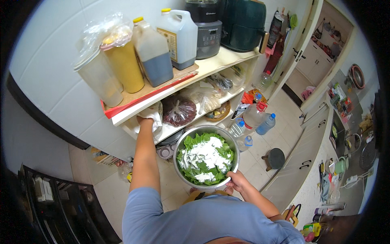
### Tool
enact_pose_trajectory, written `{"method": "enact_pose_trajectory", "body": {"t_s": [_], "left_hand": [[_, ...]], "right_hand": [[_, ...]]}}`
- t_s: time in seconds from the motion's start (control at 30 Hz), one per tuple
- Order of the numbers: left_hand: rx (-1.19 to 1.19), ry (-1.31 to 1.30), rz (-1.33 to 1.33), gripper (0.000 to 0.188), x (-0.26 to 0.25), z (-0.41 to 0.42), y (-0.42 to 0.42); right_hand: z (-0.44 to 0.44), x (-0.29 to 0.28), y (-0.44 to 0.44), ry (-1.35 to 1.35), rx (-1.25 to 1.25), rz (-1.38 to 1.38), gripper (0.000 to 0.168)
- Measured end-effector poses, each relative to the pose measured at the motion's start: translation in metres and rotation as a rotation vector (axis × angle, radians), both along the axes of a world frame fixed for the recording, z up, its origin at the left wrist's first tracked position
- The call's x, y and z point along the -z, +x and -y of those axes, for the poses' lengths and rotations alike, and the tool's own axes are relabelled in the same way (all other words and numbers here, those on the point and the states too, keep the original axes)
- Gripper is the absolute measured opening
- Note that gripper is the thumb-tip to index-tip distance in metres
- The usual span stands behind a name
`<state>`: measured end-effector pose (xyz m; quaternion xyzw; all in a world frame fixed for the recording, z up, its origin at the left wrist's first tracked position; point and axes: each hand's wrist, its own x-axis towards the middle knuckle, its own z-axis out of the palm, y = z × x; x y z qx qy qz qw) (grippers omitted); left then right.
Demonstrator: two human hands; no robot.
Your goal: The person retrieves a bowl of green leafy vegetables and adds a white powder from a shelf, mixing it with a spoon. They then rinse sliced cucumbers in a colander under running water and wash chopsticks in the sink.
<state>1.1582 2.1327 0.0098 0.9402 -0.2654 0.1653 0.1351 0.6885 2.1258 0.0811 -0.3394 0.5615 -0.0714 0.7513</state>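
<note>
My right hand (236,181) grips the rim of a stainless steel bowl (237,152) at its lower right. The bowl holds green leaves (202,136) with white powder (204,154) heaped over them. My left arm reaches to the left end of the shelf unit, where my left hand (144,119) is at a white bag (154,114) on the middle shelf. Its fingers are mostly hidden there, so its hold cannot be told. Close by on the right lies a clear plastic bag of dark red contents (179,111).
Jugs (155,68), a yellow container (126,67), a grey appliance (208,39) and a dark green air fryer (243,27) stand on the shelf unit's top. Water bottles (266,124) and a small stool (275,158) are on the floor at right. A counter (313,183) runs along the right.
</note>
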Motion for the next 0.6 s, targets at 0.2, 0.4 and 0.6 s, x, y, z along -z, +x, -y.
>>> {"method": "enact_pose_trajectory", "body": {"t_s": [0.2,0.4,0.6], "left_hand": [[0.029,-0.02,-0.319,0.052,-0.011,-0.024,0.039],[0.001,-0.203,-0.537,0.05,-0.013,-0.034,0.058],[-0.038,-0.525,-0.769,0.047,-0.012,-0.037,0.058]], "right_hand": [[0.011,0.004,-0.003,0.051,-0.076,-0.016,0.043],[0.007,0.003,-0.007,0.055,-0.085,-0.018,0.04],[0.002,0.0,-0.003,0.059,-0.126,-0.028,0.037]]}}
